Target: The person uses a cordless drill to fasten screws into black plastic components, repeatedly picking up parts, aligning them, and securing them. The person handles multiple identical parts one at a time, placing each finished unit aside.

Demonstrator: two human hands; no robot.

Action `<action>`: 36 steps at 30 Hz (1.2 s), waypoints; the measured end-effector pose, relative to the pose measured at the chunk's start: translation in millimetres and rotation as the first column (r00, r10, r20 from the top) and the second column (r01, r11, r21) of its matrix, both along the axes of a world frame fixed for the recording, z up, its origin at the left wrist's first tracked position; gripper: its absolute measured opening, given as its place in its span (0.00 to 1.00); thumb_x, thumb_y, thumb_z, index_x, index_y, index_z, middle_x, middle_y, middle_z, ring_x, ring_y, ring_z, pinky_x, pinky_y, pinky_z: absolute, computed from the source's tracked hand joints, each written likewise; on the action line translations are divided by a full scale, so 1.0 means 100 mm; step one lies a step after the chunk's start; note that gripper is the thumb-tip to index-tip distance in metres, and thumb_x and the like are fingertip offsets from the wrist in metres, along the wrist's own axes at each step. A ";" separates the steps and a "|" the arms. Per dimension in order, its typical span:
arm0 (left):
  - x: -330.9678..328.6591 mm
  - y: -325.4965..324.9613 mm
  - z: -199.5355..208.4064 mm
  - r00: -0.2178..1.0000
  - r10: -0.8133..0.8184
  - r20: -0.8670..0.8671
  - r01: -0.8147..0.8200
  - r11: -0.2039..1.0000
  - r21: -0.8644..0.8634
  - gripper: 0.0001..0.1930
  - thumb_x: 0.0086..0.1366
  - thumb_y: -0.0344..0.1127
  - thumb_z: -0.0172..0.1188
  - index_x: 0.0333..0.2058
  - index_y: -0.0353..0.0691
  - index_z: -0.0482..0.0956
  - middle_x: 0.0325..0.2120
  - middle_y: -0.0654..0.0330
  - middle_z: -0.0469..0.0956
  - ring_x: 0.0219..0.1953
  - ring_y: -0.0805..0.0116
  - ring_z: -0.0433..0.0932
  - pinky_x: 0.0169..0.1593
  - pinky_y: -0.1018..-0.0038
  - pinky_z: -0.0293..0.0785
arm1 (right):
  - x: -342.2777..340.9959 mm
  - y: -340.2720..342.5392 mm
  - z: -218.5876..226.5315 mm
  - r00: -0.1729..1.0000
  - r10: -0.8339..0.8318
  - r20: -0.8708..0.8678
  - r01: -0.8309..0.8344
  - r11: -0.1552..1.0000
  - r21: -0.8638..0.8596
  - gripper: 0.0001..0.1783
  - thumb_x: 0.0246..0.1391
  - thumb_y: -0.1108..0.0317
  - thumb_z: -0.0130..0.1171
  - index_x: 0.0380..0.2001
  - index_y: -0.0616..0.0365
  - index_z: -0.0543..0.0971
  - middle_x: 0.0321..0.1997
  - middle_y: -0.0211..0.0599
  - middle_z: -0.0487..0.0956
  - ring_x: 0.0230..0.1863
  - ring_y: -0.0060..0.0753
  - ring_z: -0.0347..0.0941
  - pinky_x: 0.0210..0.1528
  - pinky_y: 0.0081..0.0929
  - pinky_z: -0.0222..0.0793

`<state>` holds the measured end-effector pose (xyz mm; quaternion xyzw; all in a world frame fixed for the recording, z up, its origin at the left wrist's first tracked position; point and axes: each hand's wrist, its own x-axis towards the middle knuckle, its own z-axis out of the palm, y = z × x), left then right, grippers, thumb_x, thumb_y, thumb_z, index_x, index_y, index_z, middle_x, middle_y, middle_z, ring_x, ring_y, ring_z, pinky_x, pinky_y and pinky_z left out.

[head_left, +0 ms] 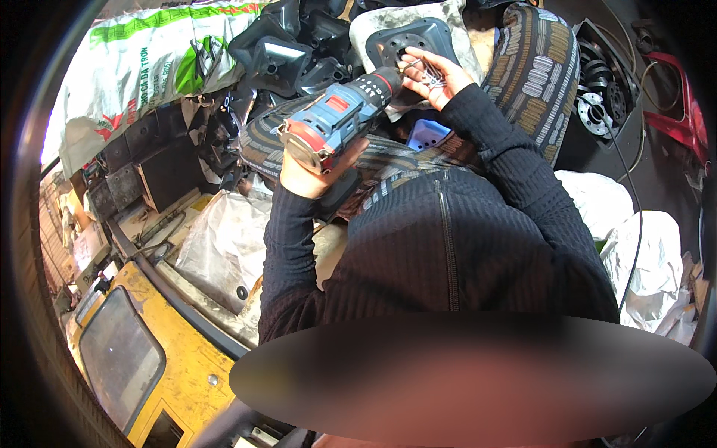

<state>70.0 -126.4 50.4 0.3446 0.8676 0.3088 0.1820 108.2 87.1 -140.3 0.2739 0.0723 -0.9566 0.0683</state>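
Observation:
My left hand (317,175) is wrapped round the grip of a blue and red cordless drill (337,112). The drill's black chuck points up and to the right, close to my right hand (448,81). In the curled fingers of my right hand lie several thin silvery screws (432,77), and its thumb and forefinger come together near the drill's tip. Just beyond, a dark square flanged part (388,46) with holes rests on a whitish sack (366,21) by my legs. The bit's exact contact point is too small to make out.
Several similar dark parts (280,63) are piled at the far left, beside a large printed white sack (112,82). A blue-violet piece (428,134) lies between my legs. At right stands a bin of round metal parts (594,112); a yellow machine (179,351) stands at lower left.

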 end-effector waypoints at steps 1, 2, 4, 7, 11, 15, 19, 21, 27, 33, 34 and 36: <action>-0.02 -0.02 0.00 0.999 0.032 0.010 -0.032 0.999 -0.031 0.18 0.51 0.39 0.68 0.38 0.37 0.77 0.33 0.55 0.80 0.34 0.60 0.79 0.39 0.68 0.74 | 0.01 0.01 -0.06 1.000 -0.001 -0.020 0.001 1.000 -0.003 0.15 0.58 0.67 0.52 0.44 0.66 0.75 0.38 0.41 0.77 0.36 0.33 0.76 0.35 0.29 0.75; -0.05 -0.04 -0.01 0.996 0.066 0.065 -0.064 0.997 -0.035 0.17 0.51 0.38 0.68 0.38 0.38 0.77 0.34 0.56 0.80 0.34 0.60 0.79 0.39 0.68 0.74 | 0.01 0.02 -0.14 0.997 -0.031 0.078 0.021 0.992 0.122 0.14 0.57 0.67 0.54 0.42 0.65 0.76 0.35 0.38 0.77 0.32 0.28 0.74 0.31 0.27 0.73; -0.11 -0.06 -0.04 0.990 0.110 0.090 -0.107 0.993 -0.041 0.18 0.51 0.39 0.68 0.39 0.38 0.78 0.34 0.56 0.79 0.35 0.59 0.79 0.40 0.67 0.74 | 0.00 0.09 -0.30 0.977 -0.101 0.190 0.040 0.953 0.301 0.12 0.55 0.66 0.57 0.39 0.62 0.78 0.29 0.32 0.76 0.22 0.20 0.69 0.23 0.21 0.68; -0.24 -0.05 -0.12 0.981 0.168 0.093 -0.159 0.982 -0.100 0.20 0.51 0.41 0.69 0.40 0.37 0.77 0.35 0.56 0.79 0.37 0.59 0.79 0.41 0.66 0.74 | -0.07 0.07 -0.49 0.920 -0.216 0.328 -0.052 0.761 0.647 0.14 0.49 0.63 0.63 0.37 0.59 0.80 0.24 0.29 0.76 0.21 0.15 0.66 0.22 0.19 0.63; -0.42 -0.02 -0.29 0.914 0.305 0.268 -0.266 0.948 -0.173 0.28 0.49 0.43 0.71 0.45 0.33 0.73 0.38 0.53 0.79 0.41 0.62 0.79 0.44 0.69 0.74 | -0.19 -0.01 -0.61 0.922 -0.130 0.364 -0.269 0.458 0.847 0.27 0.40 0.54 0.71 0.38 0.64 0.80 0.38 0.40 0.80 0.39 0.24 0.74 0.43 0.19 0.69; -0.60 0.01 -0.50 0.957 0.229 0.180 -0.207 0.969 -0.132 0.25 0.49 0.37 0.71 0.44 0.34 0.72 0.30 0.58 0.76 0.26 0.71 0.73 0.28 0.75 0.69 | -0.24 -0.01 -0.66 0.928 -0.088 0.363 -0.288 0.451 0.845 0.25 0.40 0.52 0.71 0.34 0.64 0.80 0.33 0.35 0.81 0.34 0.22 0.74 0.39 0.19 0.70; -0.72 0.02 -0.60 0.954 0.193 0.230 -0.173 0.979 -0.104 0.24 0.49 0.32 0.70 0.44 0.35 0.71 0.25 0.62 0.76 0.18 0.76 0.71 0.19 0.78 0.67 | -0.27 0.00 -0.67 0.955 -0.085 0.283 -0.216 0.457 0.863 0.25 0.39 0.50 0.70 0.31 0.62 0.82 0.30 0.37 0.81 0.33 0.26 0.75 0.39 0.21 0.70; -0.75 0.03 -0.58 0.961 0.190 0.201 -0.167 0.978 -0.124 0.25 0.49 0.32 0.70 0.45 0.35 0.71 0.26 0.62 0.76 0.19 0.76 0.72 0.19 0.77 0.68 | -0.29 0.02 -0.63 0.963 -0.061 0.263 -0.209 0.448 0.869 0.23 0.40 0.51 0.69 0.30 0.61 0.82 0.28 0.35 0.81 0.31 0.24 0.75 0.38 0.21 0.69; -0.77 0.11 -0.42 0.979 0.136 0.150 -0.110 0.979 -0.170 0.25 0.49 0.35 0.71 0.45 0.35 0.71 0.27 0.62 0.76 0.19 0.76 0.72 0.20 0.77 0.69 | -0.29 0.09 -0.39 0.978 0.018 0.210 -0.194 0.460 0.867 0.22 0.41 0.50 0.68 0.28 0.60 0.82 0.28 0.34 0.81 0.31 0.23 0.75 0.38 0.22 0.69; -0.87 0.22 -0.34 0.938 0.185 0.293 -0.100 0.954 -0.282 0.28 0.49 0.39 0.71 0.48 0.36 0.72 0.34 0.57 0.79 0.31 0.69 0.78 0.36 0.74 0.75 | -0.35 0.09 -0.35 0.984 0.007 0.175 -0.170 0.299 0.939 0.21 0.43 0.49 0.67 0.24 0.59 0.81 0.25 0.28 0.79 0.28 0.18 0.71 0.36 0.19 0.67; -0.89 0.24 -0.34 0.880 0.287 0.379 -0.159 0.929 -0.335 0.26 0.49 0.37 0.71 0.46 0.36 0.73 0.30 0.59 0.79 0.26 0.72 0.78 0.30 0.75 0.76 | -0.36 0.09 -0.36 0.984 -0.002 0.176 -0.168 0.295 0.941 0.21 0.43 0.49 0.67 0.24 0.59 0.81 0.25 0.28 0.79 0.28 0.18 0.71 0.36 0.19 0.67; -0.91 0.28 -0.35 0.891 0.248 0.381 -0.153 0.953 -0.262 0.24 0.49 0.35 0.71 0.45 0.36 0.74 0.27 0.61 0.79 0.20 0.76 0.74 0.23 0.78 0.72 | -0.38 0.09 -0.37 0.981 -0.019 0.192 -0.178 0.295 0.939 0.21 0.43 0.48 0.67 0.24 0.59 0.81 0.24 0.28 0.79 0.28 0.19 0.72 0.36 0.19 0.67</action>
